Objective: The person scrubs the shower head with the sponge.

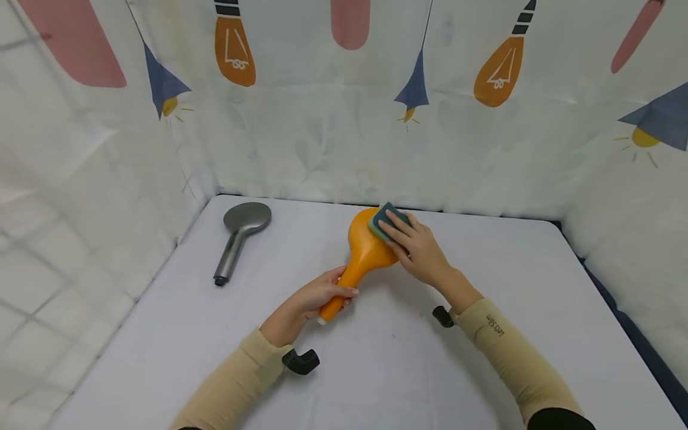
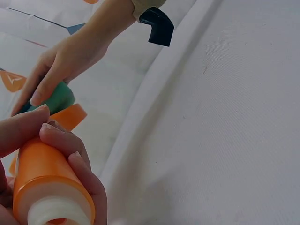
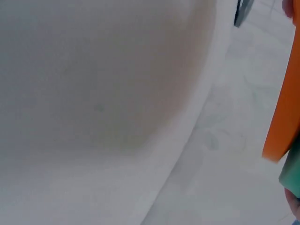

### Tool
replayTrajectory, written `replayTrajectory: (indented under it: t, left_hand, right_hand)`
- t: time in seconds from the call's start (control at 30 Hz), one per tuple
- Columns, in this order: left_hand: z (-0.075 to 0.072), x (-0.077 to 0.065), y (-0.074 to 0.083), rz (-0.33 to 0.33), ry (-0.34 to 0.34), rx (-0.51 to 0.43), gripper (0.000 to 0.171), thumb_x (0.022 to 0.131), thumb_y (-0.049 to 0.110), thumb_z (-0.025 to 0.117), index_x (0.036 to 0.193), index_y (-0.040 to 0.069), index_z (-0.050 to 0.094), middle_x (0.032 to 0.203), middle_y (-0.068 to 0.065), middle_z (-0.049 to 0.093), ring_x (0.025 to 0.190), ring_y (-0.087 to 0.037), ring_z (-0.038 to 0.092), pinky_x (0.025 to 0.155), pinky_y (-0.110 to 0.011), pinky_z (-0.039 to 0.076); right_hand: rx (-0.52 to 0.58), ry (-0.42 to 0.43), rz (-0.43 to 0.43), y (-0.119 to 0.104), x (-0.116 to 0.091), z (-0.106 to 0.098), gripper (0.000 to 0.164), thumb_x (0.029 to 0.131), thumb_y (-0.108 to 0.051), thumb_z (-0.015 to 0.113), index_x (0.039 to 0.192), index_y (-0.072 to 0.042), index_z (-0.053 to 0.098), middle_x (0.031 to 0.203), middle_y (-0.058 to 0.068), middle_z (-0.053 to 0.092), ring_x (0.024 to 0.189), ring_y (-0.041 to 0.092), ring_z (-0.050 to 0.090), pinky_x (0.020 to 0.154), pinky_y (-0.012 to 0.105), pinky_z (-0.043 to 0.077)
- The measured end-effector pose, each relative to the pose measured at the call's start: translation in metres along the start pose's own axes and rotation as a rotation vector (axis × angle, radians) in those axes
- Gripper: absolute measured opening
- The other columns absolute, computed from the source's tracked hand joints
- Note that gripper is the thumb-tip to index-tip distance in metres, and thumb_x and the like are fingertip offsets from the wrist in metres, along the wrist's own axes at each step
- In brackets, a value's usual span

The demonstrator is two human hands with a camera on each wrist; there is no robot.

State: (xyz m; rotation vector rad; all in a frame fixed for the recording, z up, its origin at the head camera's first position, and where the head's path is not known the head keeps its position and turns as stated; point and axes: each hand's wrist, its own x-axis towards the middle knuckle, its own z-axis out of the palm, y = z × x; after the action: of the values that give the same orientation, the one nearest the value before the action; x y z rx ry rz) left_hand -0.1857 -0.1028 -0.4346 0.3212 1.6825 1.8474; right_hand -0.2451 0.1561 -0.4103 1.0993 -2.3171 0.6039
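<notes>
An orange shower head (image 1: 361, 245) is held up over the table, its broad head pointing away and its handle towards me. My left hand (image 1: 325, 292) grips the handle; in the left wrist view the white threaded end (image 2: 58, 211) sticks out below the curled fingers. With my right hand (image 1: 419, 248) I hold a green sponge (image 1: 380, 222) with a darker top against the back of the orange head. Thumb and fingers lie along the sponge's sides in the left wrist view. Only a bit of the sponge (image 3: 291, 173) shows at the right wrist view's edge, beside the orange rim.
A grey shower head (image 1: 247, 218) lies on the left of the white table (image 1: 376, 370), its handle towards me. Printed cloth walls (image 1: 322, 131) stand behind the table and along both sides. A dark wrist mount (image 1: 301, 362) juts from the left sleeve.
</notes>
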Motion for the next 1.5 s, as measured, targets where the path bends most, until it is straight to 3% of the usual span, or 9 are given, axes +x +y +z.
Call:
replayTrajectory:
  t: [0.1,0.3,0.4,0.5,0.7,0.8,1.07,1.17,1.5]
  left_hand:
    - [0.0,0.0,-0.001,0.0,0.003,-0.01,0.045,0.102,0.003,0.056,0.141,-0.009,0.038,0.089,-0.006,0.051,0.07,-0.015,0.05,0.067,-0.024,0.045]
    - [0.0,0.0,-0.007,0.0,-0.032,0.013,0.056,0.101,0.002,0.054,0.152,-0.006,0.031,0.092,-0.007,0.052,0.07,-0.013,0.051,0.065,-0.022,0.046]
    - [0.001,0.0,-0.01,-0.001,-0.052,0.03,0.059,0.102,0.002,0.054,0.155,-0.005,0.028,0.094,-0.007,0.052,0.071,-0.013,0.051,0.065,-0.021,0.046]
    - [0.001,0.001,-0.009,0.013,-0.058,0.057,0.053,0.102,0.003,0.055,0.15,-0.005,0.035,0.091,-0.006,0.053,0.07,-0.014,0.051,0.067,-0.023,0.045]
    - [0.001,0.0,-0.003,0.024,-0.063,0.106,0.043,0.101,0.001,0.057,0.141,-0.008,0.041,0.089,-0.006,0.052,0.07,-0.016,0.051,0.068,-0.025,0.044]
    - [0.003,0.003,-0.004,0.018,-0.064,0.105,0.043,0.101,0.0,0.057,0.14,-0.007,0.042,0.089,-0.007,0.051,0.07,-0.016,0.05,0.067,-0.024,0.044]
    - [0.011,0.013,-0.001,0.025,-0.071,0.147,0.05,0.1,0.001,0.058,0.146,-0.005,0.04,0.095,-0.007,0.053,0.072,-0.015,0.051,0.067,-0.024,0.044]
    - [0.011,0.012,0.002,0.033,-0.042,0.197,0.053,0.099,0.004,0.06,0.148,-0.004,0.04,0.1,-0.01,0.053,0.076,-0.018,0.052,0.069,-0.026,0.043]
    - [0.011,0.007,0.007,0.064,0.04,0.29,0.051,0.098,0.005,0.064,0.145,0.002,0.046,0.092,-0.009,0.052,0.071,-0.02,0.051,0.066,-0.029,0.04]
  right_hand:
    - [-0.004,0.02,0.043,0.0,0.001,0.001,0.047,0.098,-0.009,0.067,0.144,-0.009,0.059,0.153,0.014,0.049,0.135,0.054,0.042,0.097,0.069,0.043]
    - [-0.101,-0.107,-0.232,-0.035,-0.001,0.007,0.053,0.094,-0.018,0.076,0.144,-0.017,0.06,0.153,0.011,0.05,0.134,0.054,0.044,0.096,0.063,0.047]
    - [-0.109,-0.152,-0.28,-0.039,0.001,0.003,0.054,0.093,-0.019,0.077,0.145,-0.018,0.06,0.153,0.01,0.05,0.134,0.055,0.045,0.097,0.063,0.047]
    - [-0.079,-0.143,-0.158,-0.024,0.007,-0.004,0.05,0.097,-0.017,0.072,0.145,-0.017,0.06,0.154,0.01,0.049,0.137,0.052,0.042,0.101,0.064,0.043]
    - [0.09,-0.105,0.259,0.013,0.012,-0.019,0.047,0.106,-0.016,0.059,0.151,-0.011,0.052,0.16,0.012,0.04,0.143,0.053,0.032,0.111,0.07,0.027]
    - [0.104,-0.11,0.311,0.013,0.012,-0.02,0.047,0.106,-0.017,0.059,0.152,-0.011,0.05,0.16,0.013,0.039,0.141,0.058,0.031,0.109,0.073,0.027]
    - [-0.117,-0.237,-0.151,-0.04,0.023,-0.007,0.048,0.098,-0.022,0.072,0.145,-0.019,0.061,0.154,0.008,0.049,0.14,0.052,0.039,0.103,0.063,0.041]
    - [-0.105,-0.221,-0.184,-0.042,0.026,-0.008,0.047,0.096,-0.02,0.074,0.142,-0.019,0.063,0.153,0.007,0.051,0.14,0.051,0.039,0.103,0.062,0.041]
    - [0.187,0.014,0.355,0.022,0.021,-0.024,0.047,0.106,-0.015,0.058,0.153,-0.01,0.049,0.161,0.01,0.038,0.144,0.046,0.035,0.111,0.064,0.033]
